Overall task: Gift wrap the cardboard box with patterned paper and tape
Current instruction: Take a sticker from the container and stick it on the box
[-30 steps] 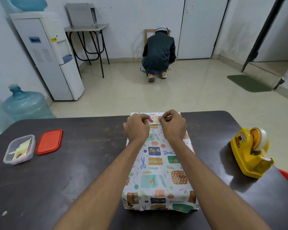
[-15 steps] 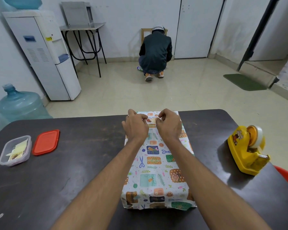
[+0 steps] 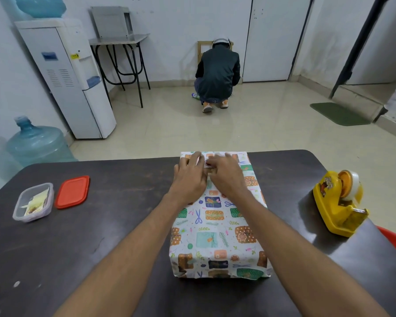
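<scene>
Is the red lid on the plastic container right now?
No, the red lid lies flat on the table beside the open plastic container, to its right in the head view.

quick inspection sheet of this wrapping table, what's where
surface: dark table, scuffed.
job's things: wrapped box at centre, paper covering its top; yellow tape dispenser at right.
clutter: clear container holding papers, red lid beside it, at left.
hands: left hand and right hand press the box's far end, fingers fairly flat.
cables: nothing seen.
surroundings: water dispenser, water jug, crouching person, green mat.
</scene>
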